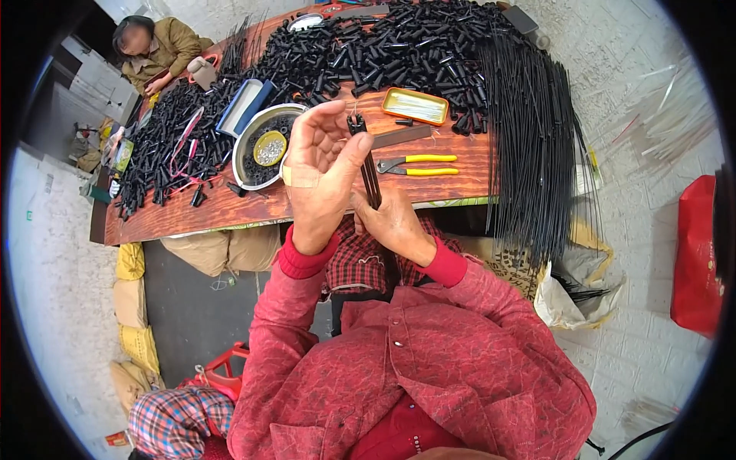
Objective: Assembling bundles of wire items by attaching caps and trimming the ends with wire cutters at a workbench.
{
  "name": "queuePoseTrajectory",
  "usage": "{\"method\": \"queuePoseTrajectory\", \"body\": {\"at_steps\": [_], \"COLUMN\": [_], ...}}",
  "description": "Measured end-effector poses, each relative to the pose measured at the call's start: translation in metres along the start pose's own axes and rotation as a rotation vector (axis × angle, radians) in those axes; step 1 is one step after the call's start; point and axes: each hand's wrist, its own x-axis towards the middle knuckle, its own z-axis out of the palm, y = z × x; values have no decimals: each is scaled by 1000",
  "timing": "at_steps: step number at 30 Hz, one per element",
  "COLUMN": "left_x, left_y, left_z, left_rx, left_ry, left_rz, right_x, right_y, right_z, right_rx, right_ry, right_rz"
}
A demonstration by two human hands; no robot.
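Note:
My right hand point(395, 228) is closed around a few thin black rods point(371, 178), which stand up from it over the table's near edge. At their top sits a small black fitting point(356, 123); a fine wire seems to stick up beside it. Close by on the left is my left hand point(322, 165), palm showing, a tan plaster on it. Its fingers are slightly bent and spread, and the thumb points toward the fitting; whether it touches is unclear. Yellow-handled pliers point(429, 165) and a dark flat bar point(399, 137) lie just beyond, to the right.
The wooden table point(222, 211) bears a large heap of short black tubes point(368, 50). A long rod bundle point(529, 146) hangs over its right edge. Nearby are a metal bowl point(240, 157) with a yellow dish point(270, 148), and a yellow tin point(415, 106). Another person point(165, 50) sits far left.

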Motion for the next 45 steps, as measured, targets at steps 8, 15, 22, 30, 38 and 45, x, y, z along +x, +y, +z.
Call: {"method": "queuePoseTrajectory", "body": {"at_steps": [8, 15, 22, 30, 38, 45], "left_x": [-2, 4, 13, -9, 3, -1], "left_y": [4, 11, 20, 23, 34, 40], "left_z": [-9, -11, -24, -10, -33, -34], "left_rx": [-61, -108, -9, 100, 6, -146], "left_ry": [-49, -60, -109, -36, -188, -190], "left_rz": [-83, -143, -146, -67, -234, -288], "right_x": [10, 38, 49, 39, 48, 48], "right_y": [-28, -73, -89, -81, -77, -77], "right_z": [-51, -72, -74, -65, -64, -65], "right_rx": [242, 260, 177, 429, 756, 771], "right_ry": [-147, -125, -163, -282, -472, -568], "right_rz": [-203, -325, -396, -148, -22, -37]}}
